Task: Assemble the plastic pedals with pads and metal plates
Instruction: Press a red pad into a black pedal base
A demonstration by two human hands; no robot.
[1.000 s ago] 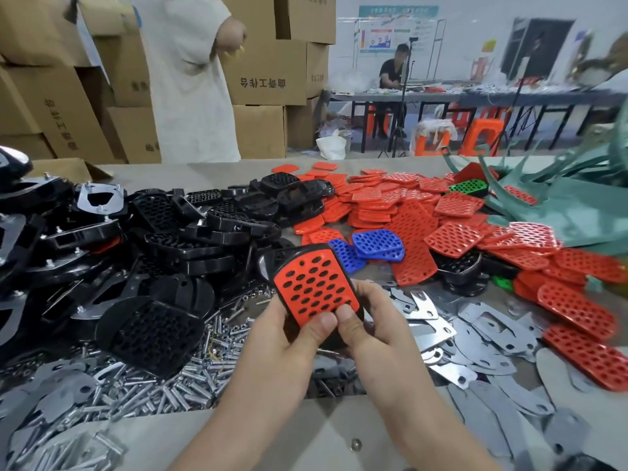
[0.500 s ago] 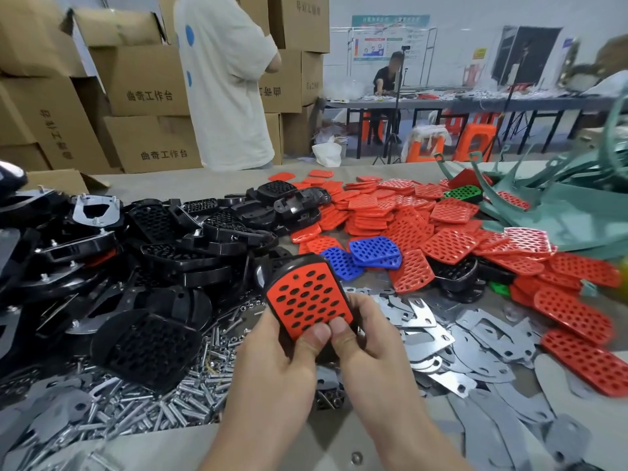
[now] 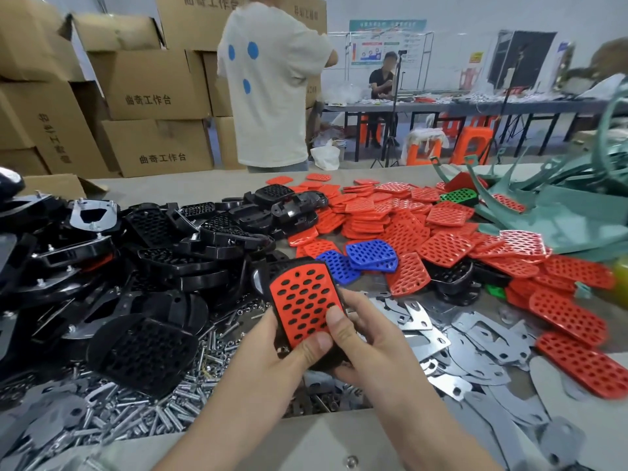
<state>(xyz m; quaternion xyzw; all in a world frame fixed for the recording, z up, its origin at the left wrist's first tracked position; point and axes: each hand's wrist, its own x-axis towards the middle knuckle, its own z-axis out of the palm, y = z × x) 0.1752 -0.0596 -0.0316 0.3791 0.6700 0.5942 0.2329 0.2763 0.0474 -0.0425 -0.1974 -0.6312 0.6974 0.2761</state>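
Note:
A black plastic pedal with a red perforated pad [image 3: 302, 300] on its face is held upright above the table, between both hands. My left hand [image 3: 285, 362] grips its lower left edge, thumb pressed on the pad's bottom corner. My right hand [image 3: 370, 345] grips the right side, thumb on the pad's lower right edge. Black pedals [image 3: 170, 239] are heaped to the left. Red pads [image 3: 441, 246] spread across the right, with two blue pads [image 3: 372, 254] among them. Shiny metal plates [image 3: 475, 348] lie at the lower right.
Loose bolts and nuts [image 3: 142, 413] cover the table's lower left. Green metal frames [image 3: 560, 212] lie at the far right. A person in a white shirt [image 3: 272, 86] stands beyond the table by stacked cardboard boxes [image 3: 149, 103]. Another person sits at a distant table.
The camera view has tilted upward. My hands have kept hold of the pedal and turned it more upright, and my right thumb has slid up onto the pad's right edge.

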